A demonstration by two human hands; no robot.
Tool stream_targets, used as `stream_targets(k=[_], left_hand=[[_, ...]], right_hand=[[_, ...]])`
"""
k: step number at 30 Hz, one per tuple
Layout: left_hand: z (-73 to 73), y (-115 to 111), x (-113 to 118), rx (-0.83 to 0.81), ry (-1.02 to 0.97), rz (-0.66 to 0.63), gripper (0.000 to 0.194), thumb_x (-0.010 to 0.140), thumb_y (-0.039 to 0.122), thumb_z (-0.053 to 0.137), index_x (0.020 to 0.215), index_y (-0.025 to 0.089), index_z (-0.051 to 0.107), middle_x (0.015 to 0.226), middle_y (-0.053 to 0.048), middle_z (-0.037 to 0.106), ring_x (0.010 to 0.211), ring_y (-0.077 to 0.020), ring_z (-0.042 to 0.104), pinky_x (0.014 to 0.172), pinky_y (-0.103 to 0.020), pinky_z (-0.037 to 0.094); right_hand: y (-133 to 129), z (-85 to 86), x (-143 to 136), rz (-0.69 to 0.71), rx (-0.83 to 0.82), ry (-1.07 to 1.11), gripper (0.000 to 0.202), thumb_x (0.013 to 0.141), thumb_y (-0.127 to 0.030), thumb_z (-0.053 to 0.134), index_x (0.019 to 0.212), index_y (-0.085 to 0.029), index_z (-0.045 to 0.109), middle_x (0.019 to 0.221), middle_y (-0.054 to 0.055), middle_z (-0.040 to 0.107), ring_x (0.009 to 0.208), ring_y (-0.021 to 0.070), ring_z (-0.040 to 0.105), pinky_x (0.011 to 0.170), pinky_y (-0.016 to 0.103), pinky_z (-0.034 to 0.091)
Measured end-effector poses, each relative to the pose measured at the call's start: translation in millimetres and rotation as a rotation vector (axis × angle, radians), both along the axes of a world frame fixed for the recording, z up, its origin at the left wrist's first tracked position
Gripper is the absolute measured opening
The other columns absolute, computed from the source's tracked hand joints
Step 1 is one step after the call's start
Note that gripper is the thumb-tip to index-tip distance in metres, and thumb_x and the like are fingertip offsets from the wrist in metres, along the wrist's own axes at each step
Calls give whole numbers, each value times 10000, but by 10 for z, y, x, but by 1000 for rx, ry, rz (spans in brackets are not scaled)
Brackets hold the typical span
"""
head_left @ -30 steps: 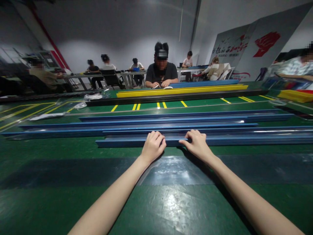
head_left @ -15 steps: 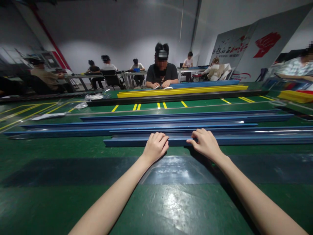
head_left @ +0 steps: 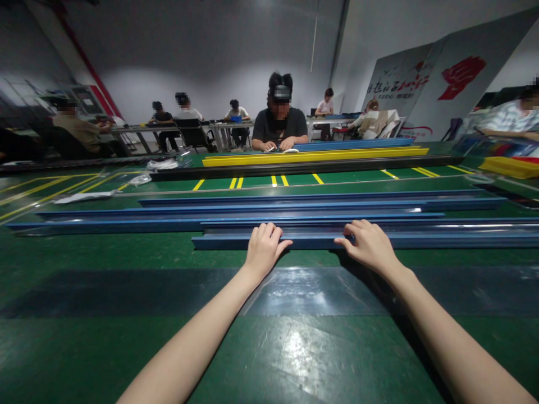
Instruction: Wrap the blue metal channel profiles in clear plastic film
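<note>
A long blue channel [head_left: 314, 243] lies across the green table in front of me, its left end showing and its right side running out of view. On its left part rests my left hand [head_left: 264, 247], fingers over the channel and thumb stretched out to the right. Farther right, my right hand [head_left: 370, 244] has its fingers curled over the same channel, with the thumb at the front edge. Just behind lie more blue channels [head_left: 105, 226], roughly parallel. A flat, see-through strip [head_left: 311, 289] stretches across the table nearer to me, partly under my forearms.
Beyond the blue channels are a black strip [head_left: 273, 169], a yellow strip [head_left: 315, 157] and crumpled clear plastic [head_left: 162, 164]. A person [head_left: 280, 126] sits across the table. Yellow parts [head_left: 509, 166] lie at the right. Other people sit farther back.
The front blue channel has slid to the right, and my right hand has moved right with it. My left hand has stayed nearly in place, its thumb now spread out.
</note>
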State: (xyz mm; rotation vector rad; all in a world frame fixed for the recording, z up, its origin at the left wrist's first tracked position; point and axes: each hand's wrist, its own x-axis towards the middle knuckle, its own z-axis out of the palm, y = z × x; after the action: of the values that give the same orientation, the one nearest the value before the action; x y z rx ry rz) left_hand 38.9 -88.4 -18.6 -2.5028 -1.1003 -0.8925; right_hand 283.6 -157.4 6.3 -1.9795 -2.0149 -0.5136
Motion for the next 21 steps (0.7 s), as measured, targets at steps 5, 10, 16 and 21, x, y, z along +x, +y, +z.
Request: stream_targets(k=[5,10,16,21], left_hand=[[-3,20,12,-34,-22,-14,243,797,408,541,776,165,546,805,-41,569,764,-184,468,670,-293,333],[-3,43,7,-60,-41,-40,248,796,418,533,765,172,544,798,-37,566,765,-179,467,692,-288,360],[-1,58,1,-76,-44,-47,264,799,435,523,750,177,546,783,-38,559,755,-177,469,690,-288,366],[-3,38,-17,-32,-70,-34,294,803,470,513,770,182,565,772,-38,577,755,-183,477,670,-295,339]], right_hand=[[0,-18,0,-6,11,-23,289,826,-414,422,682,-195,543,745,56,584,757,198,481,641,301,275],[1,-32,4,-1,10,-27,272,799,-438,470,692,-198,543,750,57,581,765,203,478,640,303,271],[-1,-38,13,0,16,-38,279,803,-448,463,691,-201,531,752,58,580,762,206,476,638,303,265],[17,-119,47,55,36,-27,275,826,-435,430,724,-195,519,766,58,587,768,206,460,652,306,263]])
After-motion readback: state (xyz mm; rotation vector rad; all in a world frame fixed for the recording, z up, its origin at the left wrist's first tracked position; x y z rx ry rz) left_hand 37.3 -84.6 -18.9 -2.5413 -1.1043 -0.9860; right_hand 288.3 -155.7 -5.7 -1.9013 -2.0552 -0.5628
